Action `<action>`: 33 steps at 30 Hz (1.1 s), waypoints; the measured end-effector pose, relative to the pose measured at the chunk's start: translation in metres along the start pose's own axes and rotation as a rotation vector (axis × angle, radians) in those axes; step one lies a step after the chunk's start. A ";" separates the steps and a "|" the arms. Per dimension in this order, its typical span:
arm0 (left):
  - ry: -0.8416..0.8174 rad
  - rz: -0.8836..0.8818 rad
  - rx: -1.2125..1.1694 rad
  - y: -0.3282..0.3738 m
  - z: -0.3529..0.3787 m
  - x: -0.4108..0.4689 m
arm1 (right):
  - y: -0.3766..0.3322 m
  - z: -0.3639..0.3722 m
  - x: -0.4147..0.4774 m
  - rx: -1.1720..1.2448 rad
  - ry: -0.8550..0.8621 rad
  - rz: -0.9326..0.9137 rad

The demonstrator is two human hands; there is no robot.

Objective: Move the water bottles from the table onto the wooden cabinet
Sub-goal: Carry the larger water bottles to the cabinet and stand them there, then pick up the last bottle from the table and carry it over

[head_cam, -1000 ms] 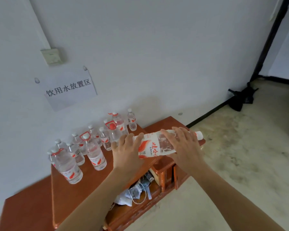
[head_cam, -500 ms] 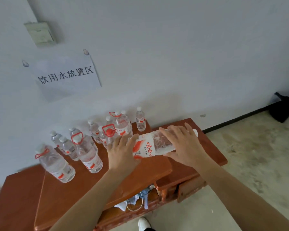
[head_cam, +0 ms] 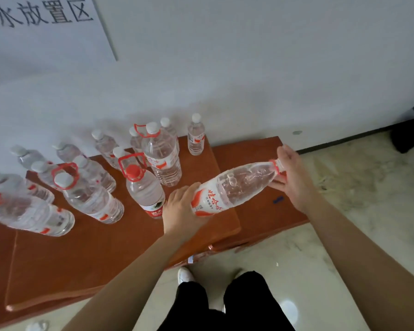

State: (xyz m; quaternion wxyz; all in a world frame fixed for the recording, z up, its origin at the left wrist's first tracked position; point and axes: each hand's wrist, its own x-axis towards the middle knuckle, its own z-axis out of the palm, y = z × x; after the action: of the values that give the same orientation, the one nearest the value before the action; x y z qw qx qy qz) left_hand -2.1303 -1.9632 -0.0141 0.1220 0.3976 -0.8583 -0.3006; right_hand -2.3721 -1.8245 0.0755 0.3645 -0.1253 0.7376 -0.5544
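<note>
Clasping the base of the tilted bottle (head_cam: 234,187), the left grip (head_cam: 182,206) holds it low over the wooden cabinet (head_cam: 105,247). The right grip (head_cam: 294,180) has slid from the bottle's middle to pinch its neck, so standing it upright looks imminent. Beyond the left grip, the placed bottles (head_cam: 160,158) stand.

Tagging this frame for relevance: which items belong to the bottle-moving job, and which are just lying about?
Job: held bottle, gripped by left hand and right hand; standing bottles; wooden cabinet.
Lying about: paper sign on wall; dark bundle on floor.
</note>
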 end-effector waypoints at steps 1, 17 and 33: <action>-0.034 -0.045 -0.043 -0.001 0.007 0.003 | -0.003 0.007 0.008 0.058 -0.039 0.064; -0.221 -0.802 -0.956 -0.018 0.092 0.098 | 0.019 0.091 0.123 -0.699 -0.067 -0.669; -0.279 -0.859 -1.125 -0.016 0.064 0.089 | 0.015 0.090 0.110 -0.903 -0.576 -0.532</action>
State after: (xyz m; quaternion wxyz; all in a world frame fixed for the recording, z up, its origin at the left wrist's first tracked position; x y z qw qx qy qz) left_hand -2.2073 -2.0113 -0.0771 0.0687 0.5350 -0.3488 -0.7664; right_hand -2.3851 -1.9490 0.0076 0.3091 -0.5934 0.7151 -0.2022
